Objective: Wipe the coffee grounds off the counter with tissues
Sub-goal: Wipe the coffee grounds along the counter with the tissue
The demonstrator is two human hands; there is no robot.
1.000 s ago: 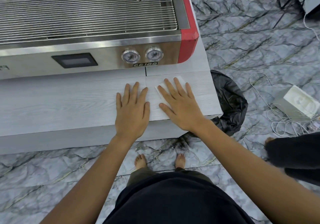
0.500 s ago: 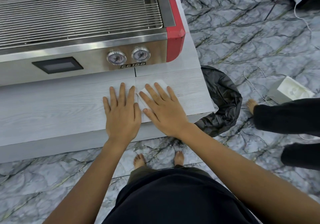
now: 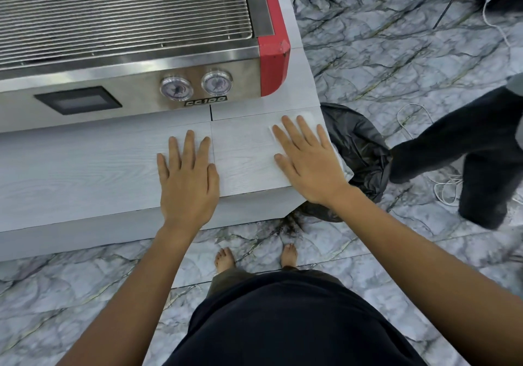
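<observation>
My right hand (image 3: 310, 164) lies flat with straight fingers on a white tissue (image 3: 307, 118) at the right end of the pale wood-grain counter (image 3: 99, 162). The tissue shows past my fingertips and hangs over the counter's right edge below my palm. My left hand (image 3: 188, 179) rests flat on the bare counter, fingers spread, a hand's width to the left of the right one. I see no coffee grounds on the visible counter surface.
A steel and red espresso machine (image 3: 135, 54) with two gauges fills the counter behind my hands. A black bin bag (image 3: 359, 150) sits on the marble floor just right of the counter's end. Another person's dark-trousered legs (image 3: 481, 162) stand at the right, near white cables.
My right hand has slid the tissue rightward from beside my left hand to the counter's right edge. The left hand stayed flat in place. The other person's legs moved closer.
</observation>
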